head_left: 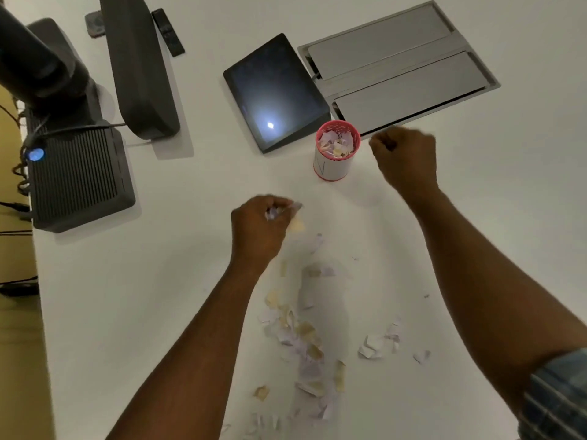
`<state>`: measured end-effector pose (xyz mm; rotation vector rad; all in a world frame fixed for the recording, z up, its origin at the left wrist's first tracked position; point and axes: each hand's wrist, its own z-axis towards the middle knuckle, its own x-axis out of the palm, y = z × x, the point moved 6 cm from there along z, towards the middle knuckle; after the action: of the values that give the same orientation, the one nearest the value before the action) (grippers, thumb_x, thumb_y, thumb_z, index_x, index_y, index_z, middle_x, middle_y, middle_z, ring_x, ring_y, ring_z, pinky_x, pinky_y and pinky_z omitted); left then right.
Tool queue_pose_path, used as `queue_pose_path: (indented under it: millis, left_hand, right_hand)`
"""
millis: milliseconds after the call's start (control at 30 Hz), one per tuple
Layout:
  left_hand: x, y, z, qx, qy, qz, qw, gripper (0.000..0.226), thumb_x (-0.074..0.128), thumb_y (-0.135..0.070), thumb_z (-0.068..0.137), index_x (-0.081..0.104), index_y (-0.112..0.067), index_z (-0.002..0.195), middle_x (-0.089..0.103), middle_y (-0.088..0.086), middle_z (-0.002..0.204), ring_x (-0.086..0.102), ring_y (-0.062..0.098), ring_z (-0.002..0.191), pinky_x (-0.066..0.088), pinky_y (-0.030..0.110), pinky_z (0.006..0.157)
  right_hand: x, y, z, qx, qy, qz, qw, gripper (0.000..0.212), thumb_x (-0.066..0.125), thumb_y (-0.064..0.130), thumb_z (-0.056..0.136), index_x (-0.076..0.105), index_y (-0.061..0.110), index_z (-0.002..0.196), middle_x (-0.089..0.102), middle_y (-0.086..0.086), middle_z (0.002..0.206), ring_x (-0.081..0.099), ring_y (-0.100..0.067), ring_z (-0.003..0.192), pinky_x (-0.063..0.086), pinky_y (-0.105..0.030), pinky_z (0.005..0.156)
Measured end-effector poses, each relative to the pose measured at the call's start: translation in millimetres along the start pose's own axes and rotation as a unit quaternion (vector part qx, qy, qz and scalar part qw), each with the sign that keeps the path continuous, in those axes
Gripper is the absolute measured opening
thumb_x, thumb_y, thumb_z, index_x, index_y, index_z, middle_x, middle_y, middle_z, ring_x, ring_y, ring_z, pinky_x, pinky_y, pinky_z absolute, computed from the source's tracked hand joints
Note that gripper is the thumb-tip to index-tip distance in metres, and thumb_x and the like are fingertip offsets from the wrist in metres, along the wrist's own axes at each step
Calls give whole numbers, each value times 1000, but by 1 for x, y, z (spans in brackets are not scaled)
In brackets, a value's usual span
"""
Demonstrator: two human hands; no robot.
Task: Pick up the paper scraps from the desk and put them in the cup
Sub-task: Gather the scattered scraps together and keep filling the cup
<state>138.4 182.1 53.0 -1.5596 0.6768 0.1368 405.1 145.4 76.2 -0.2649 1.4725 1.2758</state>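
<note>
A white cup with a red rim (333, 166) stands upright on the white desk (178, 281), with several paper scraps inside it. My left hand (259, 227) is below and left of the cup, closed on a bunch of paper scraps (279, 212) that stick out between the fingers. My right hand (405, 157) hovers just right of the cup, fingers curled into a fist; whether it holds anything is hidden. A long scatter of white, lilac and tan paper scraps (305, 341) lies on the desk between my forearms, with a smaller cluster (378, 342) to the right.
A dark tablet (273, 90) lies just behind the cup. A grey cable hatch (400, 65) is set into the desk at the back right. A black ribbed box (76, 173), a dark stand (139, 65) and a remote (167, 31) occupy the back left. The desk edge runs along the left.
</note>
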Motion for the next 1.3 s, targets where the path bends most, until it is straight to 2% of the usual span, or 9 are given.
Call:
queue_pose_path:
  millis: [100,167,267,433,600,700,900,1067,1300]
  left_hand:
    - [14,-35,30,45,-11,17,999,15,76,-26,77,75,-13,86,70,-4,79,58,-5,66,40,-1,61]
    - [26,-56,49,75,-18,24,997,13,76,-23,78,75,-14,87,70,-5,80,58,-3,66,40,-1,62]
    - [49,-81,75,123,-30,87,988,14,74,-20,79,73,-12,91,71,0,87,60,5,71,43,1,64]
    - [91,-99,108,194,24,275,941,24,68,-21,85,67,-9,106,67,9,104,65,20,94,53,24,79]
    - [131,-85,139,114,165,399,895,42,69,-25,83,60,-7,120,63,13,118,60,29,108,50,35,95]
    - [145,-79,143,136,189,454,860,38,70,-20,83,61,-6,117,64,15,115,61,29,105,49,35,91]
    - [159,-81,146,135,223,488,833,30,69,-20,82,65,-2,106,68,16,103,65,29,96,52,33,81]
    - [163,-83,145,125,257,531,798,33,68,-14,82,60,0,110,65,16,110,63,28,102,50,32,84]
    - [146,-103,142,162,272,501,806,37,61,-10,86,57,-4,122,62,17,114,61,30,102,45,30,73]
  right_hand:
    - [33,-55,-54,70,80,-21,994,30,59,33,90,69,13,110,70,-9,111,65,-25,102,43,-25,88]
    - [60,-79,-91,74,184,-57,979,48,58,39,91,54,13,131,53,-9,138,49,-25,126,35,-30,104]
    - [79,-95,-123,42,231,-87,968,69,50,51,91,30,16,148,21,-2,158,19,-21,144,19,-34,116]
    - [89,-99,-131,31,229,-99,968,74,29,65,92,12,25,152,3,6,161,3,-16,147,9,-37,119]
    - [92,-103,-129,38,237,-100,965,75,28,66,92,11,25,152,-1,7,161,-1,-14,147,7,-37,119]
    - [93,-101,-130,39,240,-100,965,74,28,65,92,9,25,152,-3,7,161,-3,-14,147,5,-36,118]
    - [97,-104,-130,44,253,-107,960,74,26,64,93,5,26,152,-10,10,160,-8,-12,147,3,-35,117]
    - [98,-104,-129,44,259,-112,958,74,26,64,93,4,26,152,-12,10,159,-10,-12,146,1,-35,117]
    - [98,-104,-127,49,256,-104,960,74,31,63,93,7,26,152,-9,10,160,-8,-13,147,3,-36,117]
